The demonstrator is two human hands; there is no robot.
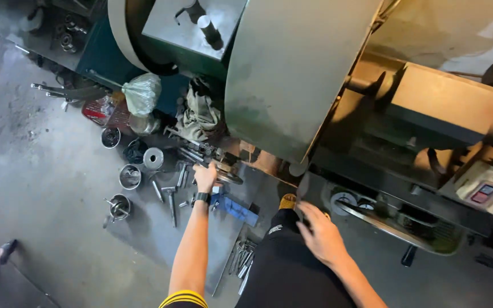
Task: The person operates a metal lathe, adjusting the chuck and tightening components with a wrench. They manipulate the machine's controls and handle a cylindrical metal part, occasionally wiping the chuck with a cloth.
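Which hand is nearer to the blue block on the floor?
Left. The left hand reaches down among the metal tools just up-left of the blue block; the right hand rests well to its right, beside the knee.

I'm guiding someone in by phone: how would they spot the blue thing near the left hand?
Start at the big grey machine guard and drop to the floor tools below it. Just right of the left hand and its black wristwatch lies a flat blue block, the only blue thing among bare metal parts.
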